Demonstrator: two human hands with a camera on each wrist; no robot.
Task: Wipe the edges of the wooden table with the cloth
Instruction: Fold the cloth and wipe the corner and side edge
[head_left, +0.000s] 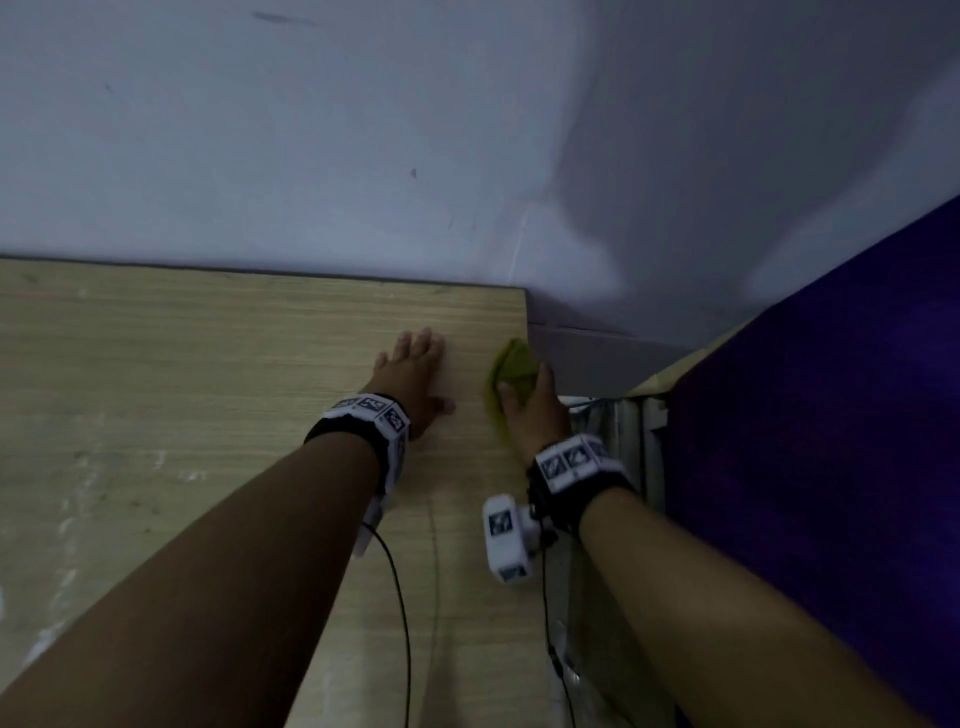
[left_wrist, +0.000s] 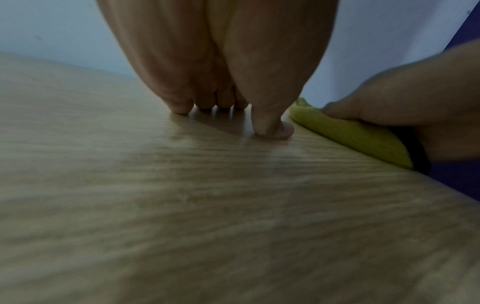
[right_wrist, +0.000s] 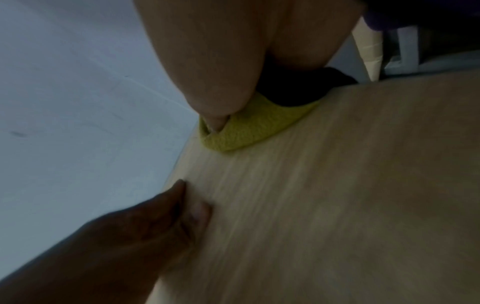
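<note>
A light wooden table (head_left: 208, 374) fills the lower left of the head view. A yellow-green cloth (head_left: 511, 371) drapes over its right edge near the far corner. My right hand (head_left: 530, 405) grips the cloth (right_wrist: 249, 129) there, thumb on top and fingers wrapped over the table's side. My left hand (head_left: 415, 369) lies flat on the tabletop just left of the cloth, fingers straight and pressing down (left_wrist: 215, 107). In the left wrist view the cloth (left_wrist: 345, 133) runs along the table edge under my right hand (left_wrist: 405, 102).
A pale wall (head_left: 363, 130) stands right behind the table's far edge. To the right of the table is a narrow gap with a white metal frame (head_left: 639, 431), then a purple surface (head_left: 831, 415). Wrist-camera cables (head_left: 400, 597) trail over the table.
</note>
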